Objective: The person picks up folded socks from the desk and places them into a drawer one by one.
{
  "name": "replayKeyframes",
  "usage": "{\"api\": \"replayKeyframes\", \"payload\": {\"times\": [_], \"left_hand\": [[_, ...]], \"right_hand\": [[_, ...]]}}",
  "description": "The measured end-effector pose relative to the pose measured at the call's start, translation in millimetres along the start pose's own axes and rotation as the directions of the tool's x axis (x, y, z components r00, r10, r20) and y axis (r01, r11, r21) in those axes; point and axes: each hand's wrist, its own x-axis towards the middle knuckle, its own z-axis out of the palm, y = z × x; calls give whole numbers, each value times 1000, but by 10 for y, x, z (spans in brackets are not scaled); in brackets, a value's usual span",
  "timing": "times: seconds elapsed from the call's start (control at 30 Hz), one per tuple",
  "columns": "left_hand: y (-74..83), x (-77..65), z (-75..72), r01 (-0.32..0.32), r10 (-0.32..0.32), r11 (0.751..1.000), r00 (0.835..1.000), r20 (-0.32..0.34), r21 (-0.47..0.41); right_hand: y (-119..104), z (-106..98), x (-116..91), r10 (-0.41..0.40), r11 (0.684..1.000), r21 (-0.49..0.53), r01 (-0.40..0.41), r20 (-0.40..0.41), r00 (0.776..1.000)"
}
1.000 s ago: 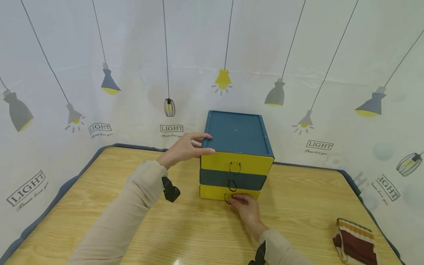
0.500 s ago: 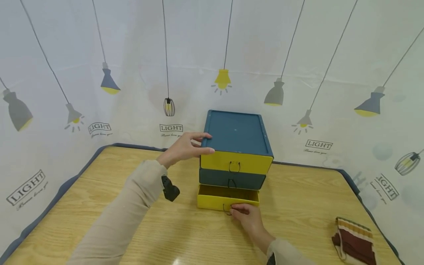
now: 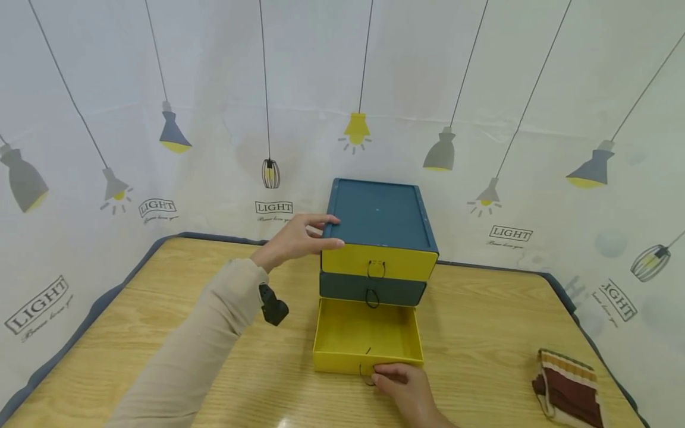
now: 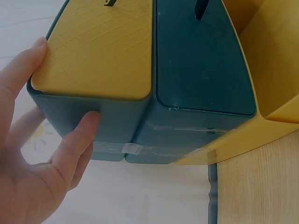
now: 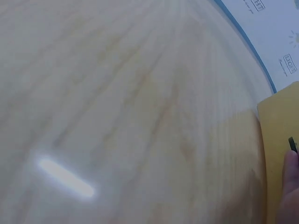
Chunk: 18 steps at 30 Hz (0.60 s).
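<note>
A drawer unit [image 3: 379,214] with a blue top stands on the table; its upper yellow drawer [image 3: 348,261] and middle dark teal drawer [image 3: 342,286] are pushed in. Its bottom yellow drawer [image 3: 364,327] is pulled out, and bare yellow floor shows inside. My right hand [image 3: 409,392] pinches the black cord loop [image 3: 365,379] on that drawer's front. Only a little of this hand shows at the right edge of the right wrist view. My left hand [image 3: 297,239] rests on the unit's upper left front corner, fingers spread over the top edge and side.
A folded knitted cloth [image 3: 569,389] with maroon, cream and mustard stripes lies on the wooden table [image 3: 481,333] at the right. Behind stands a white curtain [image 3: 214,148] printed with hanging lamps, running round the back and sides of the table.
My right hand has drawn the bottom drawer out toward me by its cord loop, from fully pushed in to well extended. The left hand has stayed on the unit's corner.
</note>
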Motion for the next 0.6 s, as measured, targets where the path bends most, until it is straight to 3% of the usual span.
{"api": "replayKeyframes", "payload": {"times": [0.2, 0.37, 0.6], "left_hand": [[-16, 10, -8, 4, -4, 1000, 1000, -1, 18], [-11, 7, -2, 11, -11, 1000, 1000, 1, 9], [2, 6, 8, 8, -8, 1000, 1000, 1, -7]], "right_hand": [[44, 14, -118, 21, 1000, -17, -21, 3, 1000], [109, 10, -194, 34, 998, 43, -35, 21, 999], [204, 40, -285, 120, 981, 146, -126, 49, 992]]}}
